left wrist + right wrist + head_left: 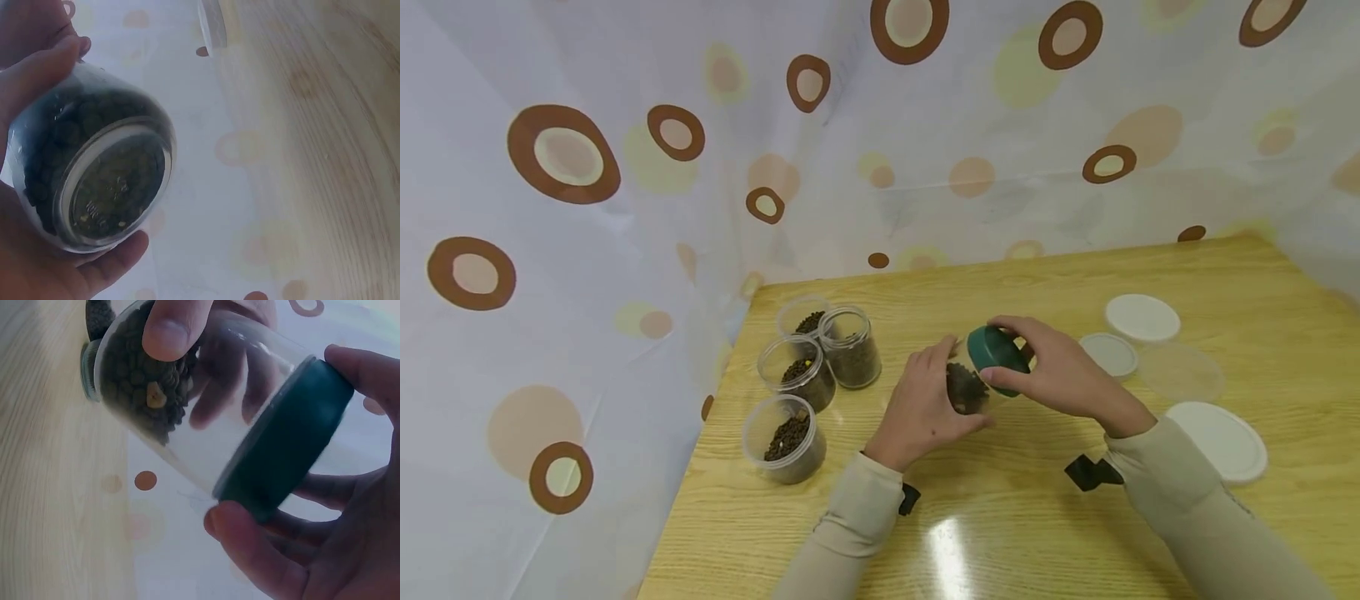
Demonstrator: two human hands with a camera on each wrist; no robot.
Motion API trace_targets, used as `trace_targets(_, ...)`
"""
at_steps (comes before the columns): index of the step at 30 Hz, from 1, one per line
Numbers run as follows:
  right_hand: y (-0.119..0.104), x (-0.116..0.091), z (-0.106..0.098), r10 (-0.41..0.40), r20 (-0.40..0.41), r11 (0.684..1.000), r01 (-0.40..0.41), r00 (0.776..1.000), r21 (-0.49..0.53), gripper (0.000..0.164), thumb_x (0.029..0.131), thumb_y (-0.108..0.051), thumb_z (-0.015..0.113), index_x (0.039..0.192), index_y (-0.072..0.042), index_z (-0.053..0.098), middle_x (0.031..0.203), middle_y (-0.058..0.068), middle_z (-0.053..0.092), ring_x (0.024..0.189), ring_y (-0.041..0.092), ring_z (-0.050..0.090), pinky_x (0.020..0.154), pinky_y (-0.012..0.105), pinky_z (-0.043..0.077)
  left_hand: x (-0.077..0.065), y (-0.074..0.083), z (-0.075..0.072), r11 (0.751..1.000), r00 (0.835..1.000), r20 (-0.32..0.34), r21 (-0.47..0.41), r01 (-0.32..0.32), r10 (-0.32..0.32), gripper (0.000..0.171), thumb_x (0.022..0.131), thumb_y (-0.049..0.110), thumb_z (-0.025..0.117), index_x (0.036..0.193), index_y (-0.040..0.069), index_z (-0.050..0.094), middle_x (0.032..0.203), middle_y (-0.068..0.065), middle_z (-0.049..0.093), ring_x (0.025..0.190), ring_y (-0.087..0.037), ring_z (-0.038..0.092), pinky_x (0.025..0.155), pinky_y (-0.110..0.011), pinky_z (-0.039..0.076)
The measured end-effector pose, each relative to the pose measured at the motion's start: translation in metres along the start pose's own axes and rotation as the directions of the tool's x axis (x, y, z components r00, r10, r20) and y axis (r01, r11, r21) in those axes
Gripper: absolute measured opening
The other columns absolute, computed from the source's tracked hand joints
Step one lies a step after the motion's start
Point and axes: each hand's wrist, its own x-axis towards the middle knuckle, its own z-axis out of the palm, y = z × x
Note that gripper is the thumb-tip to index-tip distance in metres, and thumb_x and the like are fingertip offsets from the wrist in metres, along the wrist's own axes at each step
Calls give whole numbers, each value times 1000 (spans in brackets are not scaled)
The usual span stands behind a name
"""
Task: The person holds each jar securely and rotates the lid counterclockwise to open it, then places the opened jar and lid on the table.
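Note:
My left hand (925, 404) grips a clear jar (94, 156) by its side, fingers and thumb wrapped round it. Dark brown pellets (140, 375) fill its lower part, with one pale piece among them. A green lid (996, 358) sits on the jar's mouth, and my right hand (1060, 367) holds it by the rim between thumb and fingers. The jar is tilted, its lidded end toward my right hand and its base facing the left wrist camera. In the right wrist view the lid (287, 437) lies against the jar's mouth.
On the left stand several open clear containers of brown pellets: a tub (786, 442), another tub (797, 375), one behind it (805, 315) and a jar (853, 358). To the right lie white lids (1142, 318) (1221, 442), a smaller lid (1108, 356) and a translucent lid (1182, 372).

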Motion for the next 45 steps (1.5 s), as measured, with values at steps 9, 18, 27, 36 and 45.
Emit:
trace_targets(9, -1, 1, -5, 108, 172, 991, -121, 979, 64, 76, 99, -55, 48, 155, -7, 27, 134, 25, 55, 79, 20, 65, 62, 33, 53, -3, -1, 3, 961, 971, -186, 259, -96, 147, 97, 65, 54, 87, 143, 12, 46, 131, -5, 63, 117, -22, 60, 100, -37, 52)
trace_targets(18, -4, 0, -2, 116, 185, 992, -122, 976, 24, 83, 100, -56, 46, 156, 0, 23, 135, 26, 56, 96, 30, 69, 77, 42, 57, -5, 1, 3, 930, 954, -237, 356, -90, 184, 95, 61, 54, 88, 139, 14, 50, 126, -4, 64, 113, -24, 62, 94, -40, 55)
trace_targets(27, 3, -6, 5, -77, 164, 997, 80, 983, -6, 81, 97, -47, 58, 159, -11, 21, 138, 22, 48, 94, 20, 57, 76, 32, 50, -11, -4, -2, 976, 979, -154, 193, -100, 131, 93, 64, 52, 87, 140, 11, 50, 128, -5, 64, 113, -22, 64, 93, -38, 56)
trace_targets(36, 13, -6, 8, -118, 219, 991, 101, 969, 83, 76, 100, -38, 57, 158, -5, 21, 133, 21, 50, 97, 18, 57, 76, 28, 52, -13, -6, 0, 974, 988, -90, 199, -106, 126, 94, 65, 53, 86, 142, 13, 50, 129, -4, 64, 115, -23, 63, 89, -38, 57)
trace_targets(45, 16, -7, 7, -80, 251, 994, 59, 965, 91, 77, 99, -41, 58, 157, -7, 22, 135, 20, 49, 93, 19, 57, 76, 27, 52, -14, -6, 3, 984, 990, -84, 145, -102, 115, 94, 66, 50, 86, 142, 12, 48, 129, -3, 63, 116, -22, 62, 87, -39, 57)
